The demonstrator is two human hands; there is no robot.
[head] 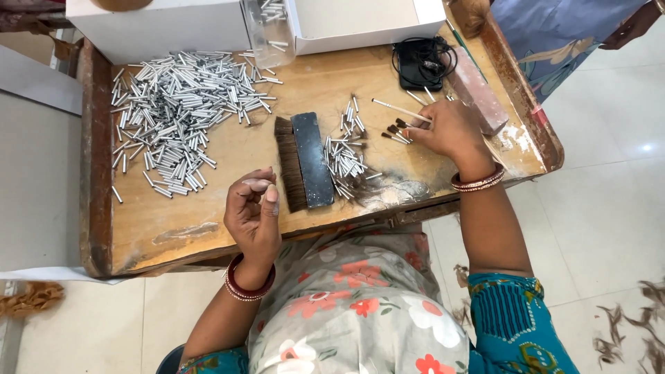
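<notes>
One person is sitting at a worn wooden desk [208, 235], seen from above, and both hands are working over it. The left hand [255, 213] is hovering palm-up near the front edge, its fingers curled loosely with thumb and fingertips close together; whether anything small is pinched there cannot be told. The right hand [450, 130] is resting on the desk's right side, fingers pressing down on a small bunch of finished brushes [396, 131], roughly four or five, their dark tips pointing left. One longer pale brush handle [398, 109] is lying just beside the fingers, angled toward the back.

Between the two hands, one flat hair brush with a dark back [305, 163] is lying lengthwise, brown bristles facing left. Touching its right side, a small heap of silver metal tubes [344, 156] is sitting, perhaps two dozen. A far larger heap of the same tubes [180, 114], too many to count, is spreading over the desk's left rear part.

Along the back, two white boxes are standing: one closed [159, 28], one open [360, 24], with one clear plastic container [269, 31] of tubes between them. One black corded device [419, 62] and one reddish block [474, 90] are lying near the right hand. Each wrist is wearing bangles. Another person's hand [630, 28] is showing at the upper right corner.
</notes>
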